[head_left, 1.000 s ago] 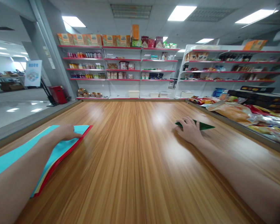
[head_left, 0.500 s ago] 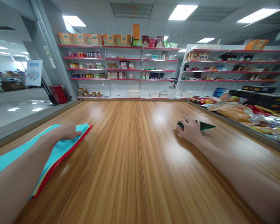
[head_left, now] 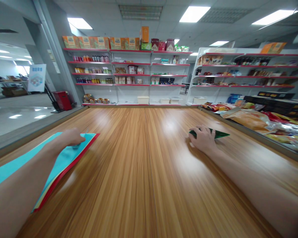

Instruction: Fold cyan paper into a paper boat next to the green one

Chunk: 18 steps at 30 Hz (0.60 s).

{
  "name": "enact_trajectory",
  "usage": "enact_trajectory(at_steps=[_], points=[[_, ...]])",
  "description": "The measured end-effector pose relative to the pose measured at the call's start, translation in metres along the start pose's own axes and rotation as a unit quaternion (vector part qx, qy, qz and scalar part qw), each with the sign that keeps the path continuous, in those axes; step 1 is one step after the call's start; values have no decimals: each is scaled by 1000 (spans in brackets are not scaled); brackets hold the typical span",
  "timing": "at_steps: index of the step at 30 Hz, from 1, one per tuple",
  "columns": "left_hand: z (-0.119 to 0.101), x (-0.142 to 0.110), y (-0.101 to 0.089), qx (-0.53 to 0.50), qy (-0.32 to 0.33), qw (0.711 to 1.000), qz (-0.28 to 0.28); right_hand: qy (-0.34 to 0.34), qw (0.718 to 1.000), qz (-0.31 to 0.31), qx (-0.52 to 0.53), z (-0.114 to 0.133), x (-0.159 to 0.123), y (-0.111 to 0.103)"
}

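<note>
A stack of coloured paper sheets (head_left: 68, 152) lies on the left of the table, light blue on top with yellowish and red edges below. My left hand (head_left: 73, 136) is at the stack's far corner, its fingers curled together on the blue sheet. The fingertips are partly hidden, and the sheet creases slightly beside them. On the right, my right hand (head_left: 202, 138) grips a dark green, glossy flat triangle (head_left: 221, 134), perhaps folded paper. Fingers lie over its left part, with the thumb at the near left side. Its pointed end sticks out to the right.
The wood-grain table (head_left: 129, 172) has a raised rim (head_left: 144, 106) around it. Packaged snacks (head_left: 253, 120) and black boxes (head_left: 270, 100) stand beyond its right edge. Stocked shelves (head_left: 131, 73) line the back. A sign board (head_left: 36, 77) stands at far left.
My left hand has drawn back slightly toward the left, and the blue sheet's raised far corner now lies flatter. My right hand and the green triangle have hardly moved.
</note>
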<state>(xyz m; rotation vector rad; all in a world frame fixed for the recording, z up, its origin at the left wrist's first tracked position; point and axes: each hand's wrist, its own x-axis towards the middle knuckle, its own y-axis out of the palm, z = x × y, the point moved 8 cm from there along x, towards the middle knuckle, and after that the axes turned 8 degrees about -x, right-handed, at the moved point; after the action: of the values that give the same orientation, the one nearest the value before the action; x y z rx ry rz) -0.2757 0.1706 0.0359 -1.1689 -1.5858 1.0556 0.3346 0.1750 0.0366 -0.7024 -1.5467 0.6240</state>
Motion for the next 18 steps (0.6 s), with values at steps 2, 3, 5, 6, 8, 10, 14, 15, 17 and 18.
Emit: enact_trajectory(at_steps=[2,3,5,6,8,10,14,15,17,18], points=[[-3,-3,8,25,-10,998,53,0,1000,4,-3,0,0,1],[-6,-6,12,34,-5,997,75,1,1000,6,-5,-1,0,1],[-16,-12,18,38,25,995,92,0,1000,9,-7,-1,1,3],[-21,-14,19,38,45,995,86,0,1000,10,-7,-1,1,3],[-29,-20,23,33,85,994,61,-1,1000,11,-6,0,1,2],[-31,-25,28,21,119,992,36,0,1000,13,-6,1,1,1],[-23,-27,37,-1,153,988,-4,-2,1000,14,-6,5,0,-3],[-21,-26,39,2,155,988,-11,-2,1000,14,-6,5,0,-3],[-17,-23,41,9,155,988,-20,0,1000,16,-8,6,0,-3],[-15,-22,40,10,153,988,-28,1,1000,16,-9,6,0,-2]])
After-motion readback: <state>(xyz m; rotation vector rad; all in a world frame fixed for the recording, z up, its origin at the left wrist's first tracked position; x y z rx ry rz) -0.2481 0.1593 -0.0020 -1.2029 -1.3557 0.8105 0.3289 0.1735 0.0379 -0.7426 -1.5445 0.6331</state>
